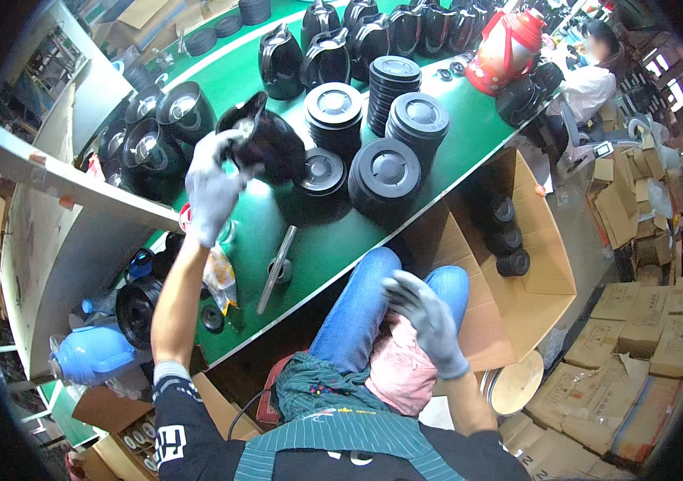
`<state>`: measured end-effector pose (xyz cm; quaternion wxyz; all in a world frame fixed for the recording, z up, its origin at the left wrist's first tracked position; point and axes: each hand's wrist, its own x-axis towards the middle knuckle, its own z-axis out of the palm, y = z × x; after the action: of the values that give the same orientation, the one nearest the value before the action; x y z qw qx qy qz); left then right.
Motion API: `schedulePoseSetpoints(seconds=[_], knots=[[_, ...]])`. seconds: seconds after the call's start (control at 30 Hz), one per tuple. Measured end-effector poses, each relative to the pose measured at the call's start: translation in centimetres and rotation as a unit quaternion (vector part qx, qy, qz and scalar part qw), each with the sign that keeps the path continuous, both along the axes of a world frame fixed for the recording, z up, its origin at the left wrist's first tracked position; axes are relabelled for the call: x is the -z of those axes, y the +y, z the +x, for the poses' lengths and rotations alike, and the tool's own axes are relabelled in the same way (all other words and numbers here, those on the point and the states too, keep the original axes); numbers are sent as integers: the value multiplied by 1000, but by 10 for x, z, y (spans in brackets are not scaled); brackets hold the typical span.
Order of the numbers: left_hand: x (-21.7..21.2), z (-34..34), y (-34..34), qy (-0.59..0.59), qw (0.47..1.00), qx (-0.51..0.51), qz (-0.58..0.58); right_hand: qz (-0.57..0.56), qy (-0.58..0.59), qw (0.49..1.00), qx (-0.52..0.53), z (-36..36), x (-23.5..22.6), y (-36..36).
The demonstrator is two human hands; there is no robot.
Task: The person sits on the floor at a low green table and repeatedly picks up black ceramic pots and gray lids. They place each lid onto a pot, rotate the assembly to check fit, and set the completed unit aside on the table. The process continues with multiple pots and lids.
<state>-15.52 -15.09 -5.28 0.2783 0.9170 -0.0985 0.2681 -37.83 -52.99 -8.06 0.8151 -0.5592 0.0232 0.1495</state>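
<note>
My left hand [214, 192], in a grey glove, is closed on the handle side of a glossy black jug [273, 148]. The jug is tilted above the green table, beside the stacks of round black lids [389, 164]. Part of its handle is hidden by my fingers. Over my lap, near a pink cloth [401, 365], my gloved right hand [428, 317] has its fingers stretched out and holds nothing. Below the jug, a pale flat strip [275, 271] lies on the table across a small round grey piece [281, 274].
Several black jugs [327, 60] stand along the table's far side, with a red jug [506, 52] farther right. Large black round vessels [185, 108] are on the left. An open carton [546, 240] holding black round parts stands at my right. Another person [590, 88] sits beyond.
</note>
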Motion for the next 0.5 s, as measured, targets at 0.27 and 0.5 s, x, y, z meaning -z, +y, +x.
schedulePoseSetpoints(seconds=[0.27,0.5], knots=[[83,190,-2,28,995,-53,82,-563,135,794,183,-183,-6,-42],[95,296,92,-17,981,-12,192,-579,221,779,95,-249,22,-23]])
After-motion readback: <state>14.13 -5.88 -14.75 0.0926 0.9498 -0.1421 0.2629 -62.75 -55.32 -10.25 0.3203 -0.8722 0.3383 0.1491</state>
